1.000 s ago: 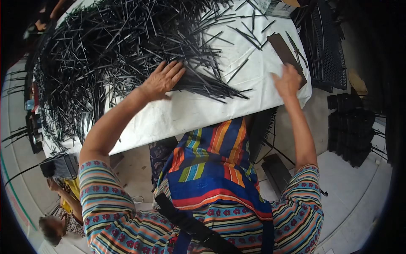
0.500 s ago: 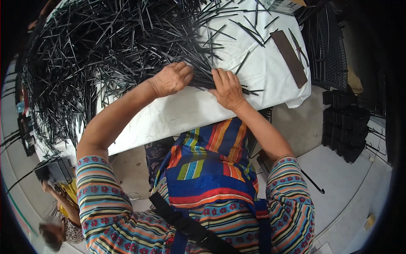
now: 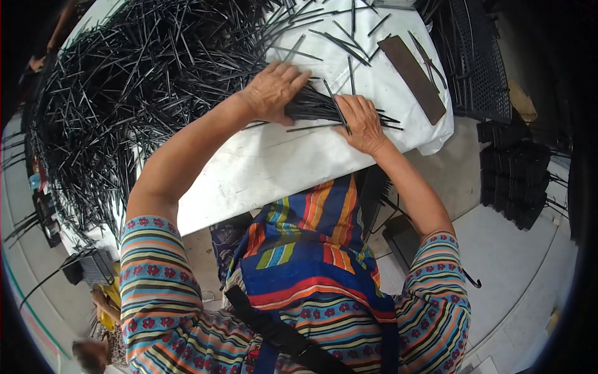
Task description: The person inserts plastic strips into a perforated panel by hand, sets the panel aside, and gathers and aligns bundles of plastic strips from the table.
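A bundle of thin black strips [image 3: 316, 106] lies sideways near the front edge of the white-covered table [image 3: 249, 168]. At the bundle's left end is my left hand [image 3: 276, 90], palm down with its fingers stretched out and the thumb pointing down. My right hand [image 3: 361, 123] is closed over the right part of the bundle, and strip ends stick out past it. One strip slants up beside its index finger. Another loose strip lies just below the bundle, between the hands. To the left and behind, a big tangled heap of the same strips [image 3: 149, 81] covers the table.
Loose strips are scattered behind the bundle. A flat dark brown bar [image 3: 412, 80] lies at the right, next to a thin dark tool [image 3: 428, 61]. Black perforated crates [image 3: 483, 62] and stacked black parts [image 3: 514, 174] stand right of the table. A person [image 3: 103, 330] is at lower left.
Both hands have moved to the right. My left hand has gone from closed to spread over the bundle's left end. The strips between the hands now lie more level and compact.
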{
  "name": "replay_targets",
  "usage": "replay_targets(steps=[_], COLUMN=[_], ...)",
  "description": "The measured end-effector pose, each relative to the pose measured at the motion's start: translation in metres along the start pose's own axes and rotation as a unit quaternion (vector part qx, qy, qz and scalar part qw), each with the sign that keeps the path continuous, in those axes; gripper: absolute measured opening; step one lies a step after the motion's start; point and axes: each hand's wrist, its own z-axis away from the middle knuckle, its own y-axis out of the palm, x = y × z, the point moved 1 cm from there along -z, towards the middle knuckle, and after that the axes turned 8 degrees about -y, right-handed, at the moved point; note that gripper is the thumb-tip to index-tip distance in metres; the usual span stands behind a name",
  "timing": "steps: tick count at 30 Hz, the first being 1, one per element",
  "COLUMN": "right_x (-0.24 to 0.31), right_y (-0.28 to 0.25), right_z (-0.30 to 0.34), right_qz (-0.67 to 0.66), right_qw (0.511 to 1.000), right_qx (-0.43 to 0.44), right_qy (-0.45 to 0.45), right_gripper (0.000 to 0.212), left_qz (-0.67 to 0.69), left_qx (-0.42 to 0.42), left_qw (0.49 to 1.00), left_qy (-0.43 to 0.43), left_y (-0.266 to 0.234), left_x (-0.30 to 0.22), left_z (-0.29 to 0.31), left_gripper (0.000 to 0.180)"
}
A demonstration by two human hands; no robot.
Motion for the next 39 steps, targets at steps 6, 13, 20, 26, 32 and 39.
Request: replay_targets(steps=[6, 13, 20, 26, 32, 39], right_x=[-0.024, -0.063, -0.112, -0.061, -0.011, 0.055], right_y=[0.003, -0.005, -0.004, 0.024, 0.011, 0.019], right_z=[0.006, 0.023, 0.025, -0.039, -0.055, -0.075], right_qz=[0.044, 0.066, 0.123, -0.037, -0.163, -0.017], right_qw=[0.997, 0.998, 0.985, 0.993, 0.977, 0.97], right_qx=[0.015, 0.007, 0.008, -0.02, 0.085, 0.147], right_qy=[-0.058, 0.001, 0.118, 0.113, 0.107, 0.194], right_gripper=[0.039, 0.038, 0.032, 0.021, 0.045, 0.089], left_qz=[-0.009, -0.06, -0.123, -0.106, 0.045, 0.051], left_qx=[-0.068, -0.056, -0.093, -0.105, -0.231, -0.048], left_qw=[0.998, 0.996, 0.985, 0.973, 0.972, 0.995], left_qy=[0.003, -0.02, 0.074, 0.173, 0.022, -0.072], left_y=[0.012, 0.018, 0.018, 0.019, 0.018, 0.013], left_x=[0.019, 0.036, 0.034, -0.01, -0.02, 0.022], left_z=[0.039, 0.081, 0.101, 0.053, 0.024, 0.045], left_gripper=[0.085, 0.063, 0.045, 0.044, 0.064, 0.119])
